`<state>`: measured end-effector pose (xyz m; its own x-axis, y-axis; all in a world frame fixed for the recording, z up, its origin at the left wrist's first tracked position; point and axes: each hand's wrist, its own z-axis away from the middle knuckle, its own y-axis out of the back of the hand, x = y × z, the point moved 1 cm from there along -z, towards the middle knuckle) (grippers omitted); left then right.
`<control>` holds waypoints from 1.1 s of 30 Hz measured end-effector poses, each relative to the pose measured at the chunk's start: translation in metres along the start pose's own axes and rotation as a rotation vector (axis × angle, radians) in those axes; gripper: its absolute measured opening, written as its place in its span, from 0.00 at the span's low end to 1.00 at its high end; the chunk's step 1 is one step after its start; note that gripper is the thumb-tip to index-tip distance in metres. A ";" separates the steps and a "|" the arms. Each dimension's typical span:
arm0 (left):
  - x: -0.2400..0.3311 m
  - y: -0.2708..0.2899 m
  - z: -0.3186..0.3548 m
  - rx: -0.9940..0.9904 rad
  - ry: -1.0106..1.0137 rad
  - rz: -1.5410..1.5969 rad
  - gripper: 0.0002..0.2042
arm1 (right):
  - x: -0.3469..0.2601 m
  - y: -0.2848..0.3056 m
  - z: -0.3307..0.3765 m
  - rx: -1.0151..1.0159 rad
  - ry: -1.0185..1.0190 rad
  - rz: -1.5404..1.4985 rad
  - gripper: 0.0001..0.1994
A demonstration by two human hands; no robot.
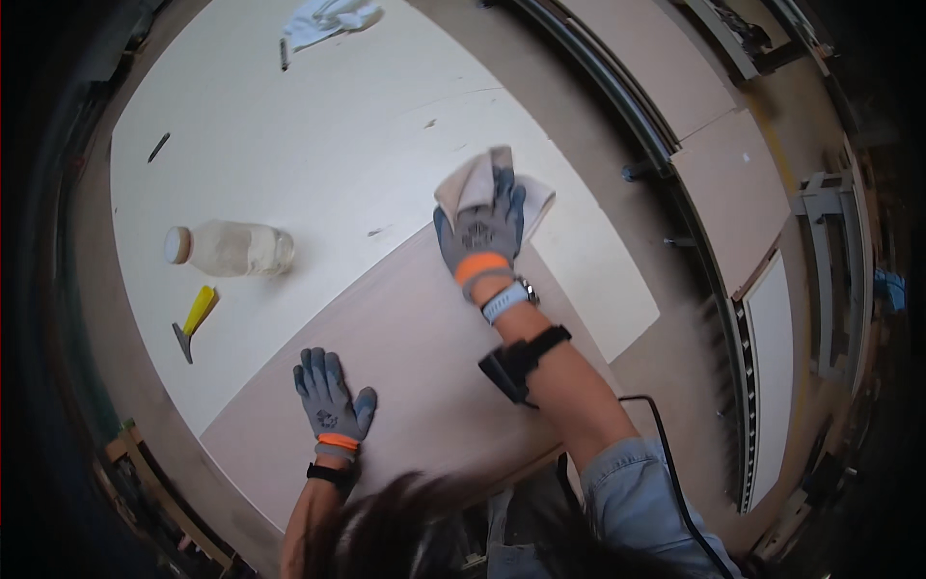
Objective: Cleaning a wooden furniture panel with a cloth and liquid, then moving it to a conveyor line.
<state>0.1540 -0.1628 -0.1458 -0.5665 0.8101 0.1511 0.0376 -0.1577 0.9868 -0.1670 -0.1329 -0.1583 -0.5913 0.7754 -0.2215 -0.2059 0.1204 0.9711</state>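
Note:
My left hand (333, 398), in a grey work glove with an orange cuff, lies flat with fingers apart on a pale pinkish-beige panel (386, 333). Over the panel's far end, my right hand (481, 224), gloved the same way, presses on a folded beige cloth (467, 183). Part of the cloth sticks out beyond the fingers, and the rest is hidden under the palm. The panel rests on a large white board (318, 174), whose surface shows past it at the far side and at the right.
Left on the white board are a clear bottle (236, 248) with a pale cap and a yellow-handled scraper (196, 323). Farther off are a black pen-like stick (159, 147), another dark stick (284, 55) and a white cloth (330, 19). A dark rail (617, 87) curves along the right.

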 end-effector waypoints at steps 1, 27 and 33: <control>0.000 0.001 -0.001 -0.005 0.013 -0.007 0.37 | -0.010 0.002 -0.008 -0.017 0.020 0.097 0.38; -0.068 0.005 0.400 0.134 1.569 0.011 0.35 | -0.200 -0.045 0.168 -0.159 0.776 0.254 0.42; -0.060 -0.033 0.510 -0.003 1.881 1.087 0.38 | -0.331 -0.083 0.265 -0.160 1.049 -0.057 0.35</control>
<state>0.6060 0.0816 -0.1572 -0.2524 -0.9270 0.2775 0.8153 -0.0492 0.5770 0.2519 -0.2351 -0.1421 -0.9384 -0.1602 -0.3061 -0.3097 -0.0026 0.9508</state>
